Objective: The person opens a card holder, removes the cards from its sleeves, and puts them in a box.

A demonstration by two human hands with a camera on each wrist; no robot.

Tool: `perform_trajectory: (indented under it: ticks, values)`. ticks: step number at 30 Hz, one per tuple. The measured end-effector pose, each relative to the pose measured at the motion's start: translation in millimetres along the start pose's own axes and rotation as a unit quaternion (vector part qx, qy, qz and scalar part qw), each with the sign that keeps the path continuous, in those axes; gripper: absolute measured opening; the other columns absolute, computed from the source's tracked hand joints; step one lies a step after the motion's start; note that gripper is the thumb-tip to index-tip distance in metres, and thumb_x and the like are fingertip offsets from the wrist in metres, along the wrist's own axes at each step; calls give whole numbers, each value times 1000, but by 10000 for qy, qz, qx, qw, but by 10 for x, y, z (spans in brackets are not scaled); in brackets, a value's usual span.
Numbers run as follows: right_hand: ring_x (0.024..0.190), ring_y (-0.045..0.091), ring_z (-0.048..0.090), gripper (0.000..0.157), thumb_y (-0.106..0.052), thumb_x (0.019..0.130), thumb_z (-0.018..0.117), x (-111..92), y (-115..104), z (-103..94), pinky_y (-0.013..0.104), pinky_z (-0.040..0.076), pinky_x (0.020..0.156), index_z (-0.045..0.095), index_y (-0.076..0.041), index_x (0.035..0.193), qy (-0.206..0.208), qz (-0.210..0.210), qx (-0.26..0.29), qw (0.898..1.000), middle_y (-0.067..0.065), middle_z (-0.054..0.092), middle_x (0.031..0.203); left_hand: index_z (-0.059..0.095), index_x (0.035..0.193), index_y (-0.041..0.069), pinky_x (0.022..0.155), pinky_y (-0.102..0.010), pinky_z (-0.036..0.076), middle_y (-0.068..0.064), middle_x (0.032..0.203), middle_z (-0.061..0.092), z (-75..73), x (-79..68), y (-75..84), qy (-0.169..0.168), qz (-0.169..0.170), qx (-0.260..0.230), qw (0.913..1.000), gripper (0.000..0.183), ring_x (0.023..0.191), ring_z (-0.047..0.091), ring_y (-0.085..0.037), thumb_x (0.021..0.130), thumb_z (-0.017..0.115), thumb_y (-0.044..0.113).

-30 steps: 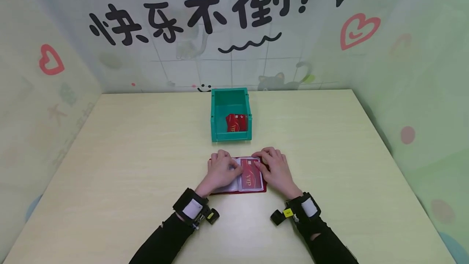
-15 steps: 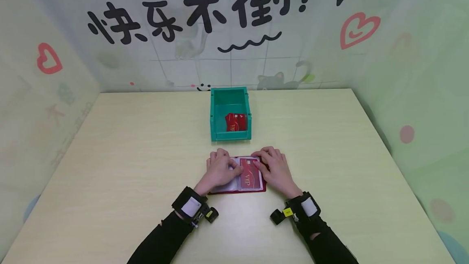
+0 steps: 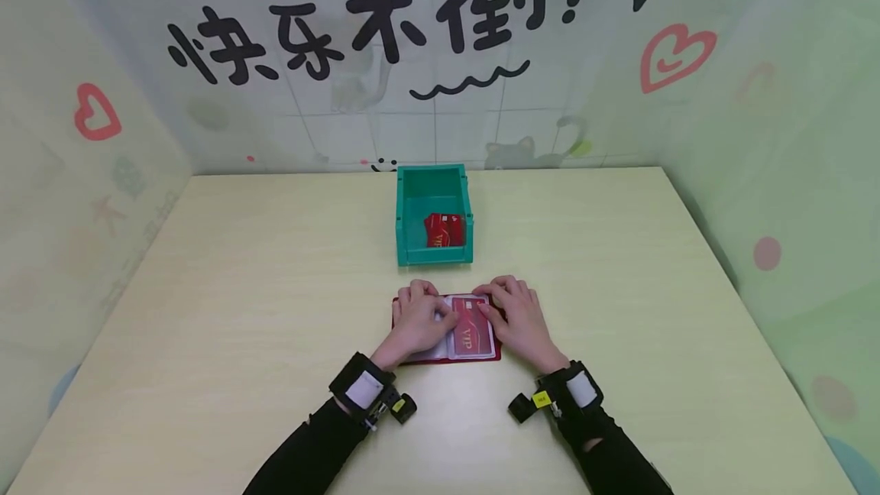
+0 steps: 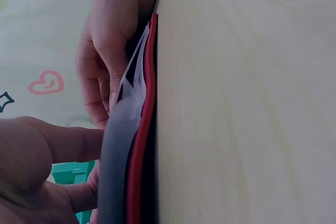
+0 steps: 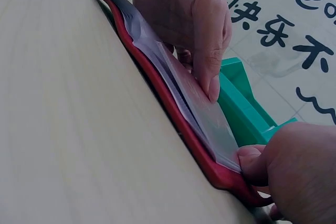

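Observation:
A red-covered card holder [image 3: 440, 352] with clear sleeve pages lies open on the table. A red VIP card [image 3: 470, 338] shows in its right-hand page. My left hand [image 3: 419, 322] lies over the left page, its thumb and index fingertip close together at the card's left edge. At the upper right corner my right hand [image 3: 520, 321] grips the holder, thumb on the page. The right wrist view shows this thumb [image 5: 252, 162] on the sleeve's corner and the left thumb [image 5: 212, 88] against the clear sleeve [image 5: 207, 121]. The left hand's other fingers are partly hidden there.
Behind the holder stands a teal bin [image 3: 435, 257] with several red cards [image 3: 444, 231] in its near end. The pale wooden table [image 3: 275, 266] reaches to printed cloth walls [image 3: 330, 128] at the back and sides.
My left hand has shifted slightly right along the page, its thumb and fingertip still at the card's left edge. The right hand keeps its place on the holder's corner.

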State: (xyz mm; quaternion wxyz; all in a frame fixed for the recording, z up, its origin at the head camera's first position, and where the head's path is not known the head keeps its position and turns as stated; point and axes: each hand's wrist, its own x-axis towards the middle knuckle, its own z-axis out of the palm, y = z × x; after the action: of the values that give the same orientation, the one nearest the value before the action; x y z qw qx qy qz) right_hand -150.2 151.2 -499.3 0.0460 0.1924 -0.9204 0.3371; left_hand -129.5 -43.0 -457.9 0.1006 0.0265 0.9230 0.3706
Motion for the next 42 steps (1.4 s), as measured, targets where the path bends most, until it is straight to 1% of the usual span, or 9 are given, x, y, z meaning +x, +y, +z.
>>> perform_trajectory:
  ticks: [11,16,23,26,28,30,32,36,42]
  values:
    - [113,30,48,23,-13,96,66,-17,13,-7,47,37,96,68,-14,120,-36,22,5,10000,11,56,118,79,89,2,94,-49,27,-13,115,43,-38,1,-80,144,7,-124,9998,29,117,33,-35,91,74,30]
    - [113,30,48,24,-14,95,67,-24,6,-4,48,38,97,68,-14,120,-43,46,5,10000,12,56,119,79,95,-1,97,-51,30,-16,118,46,-81,-27,-94,129,-22,-68,9999,35,117,36,-35,92,73,33]
    - [114,29,48,26,-14,94,68,-33,-21,-8,48,38,97,68,-14,120,-48,58,-20,10000,11,57,118,79,98,-1,99,-52,34,-17,121,49,-169,-45,-120,0,-146,-37,9999,32,119,38,-34,93,72,30]
    - [114,29,48,25,-14,94,68,-35,-27,-12,48,38,97,68,-14,119,-51,71,-7,10000,11,57,118,79,95,1,90,-43,43,-14,113,56,-267,-44,-145,-123,-201,-68,9997,26,109,47,-28,93,72,26]
    - [114,29,48,24,-14,95,67,-35,-26,-14,47,38,97,69,-14,119,-50,76,9,10000,11,57,117,78,92,3,78,-35,47,-12,104,62,-359,-38,-158,-254,-256,-170,9992,22,95,54,-24,94,71,24]
    - [113,29,48,23,-14,95,66,-34,-22,-17,47,38,97,69,-14,118,-37,72,15,10000,11,57,117,77,92,4,65,-28,48,-10,94,67,-461,-22,-163,-358,-263,-260,9987,19,80,56,-20,94,70,22]
    - [113,29,49,22,-13,95,66,-32,-21,-19,46,38,96,69,-14,117,-24,61,24,10000,11,57,116,76,96,4,59,-25,49,-11,90,69,-562,-4,-155,-437,-269,-346,9981,18,72,58,-18,95,69,21]
    - [111,30,49,21,-12,96,64,-32,-26,-26,45,37,94,70,-14,116,-29,42,71,10000,10,58,114,71,109,-1,64,-26,55,-16,99,75,-710,45,-119,-370,-245,-439,9981,23,77,64,-19,96,68,18]
    - [110,29,49,20,-12,96,65,-37,-32,-27,44,37,93,70,-14,115,-15,22,40,10000,10,58,114,59,130,-5,71,-30,59,-23,112,72,-772,185,-58,-8,-41,-1018,9948,38,88,69,-25,97,64,11]
